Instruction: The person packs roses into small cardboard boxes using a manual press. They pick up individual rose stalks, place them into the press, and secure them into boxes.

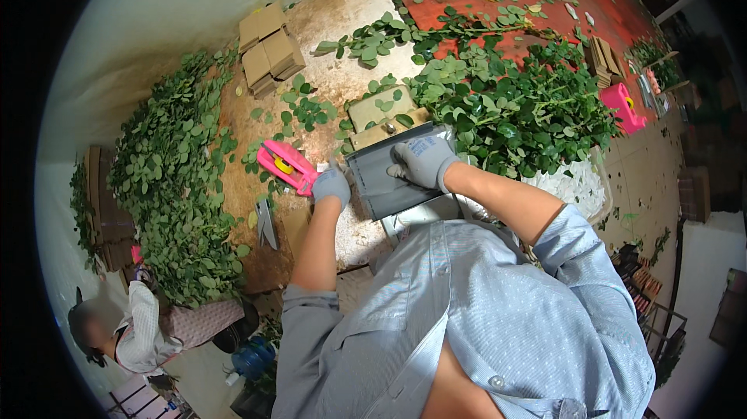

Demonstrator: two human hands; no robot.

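My left hand (332,185), in a grey glove, touches the near end of a pink tape dispenser (289,167) with a yellow core; whether it grips it I cannot tell. My right hand (425,162), gloved alike, rests on a dark grey sheet (379,185), fingers partly bent. Clear plastic shows beside that hand. Behind the sheet stand a metal plate with a knob (390,127) and a pale box-like lid (380,108). A grey stapler (266,224) lies left of my left forearm. Leafy green stems (513,110) are heaped to the right of the sheet.
Another leafy heap (175,185) covers the table's left side. Folded cardboard (271,54) is stacked at the back, with more (604,63) at the right near a second pink dispenser (621,108). A white-filled tub (575,188) stands right. A co-worker (146,325) is at lower left.
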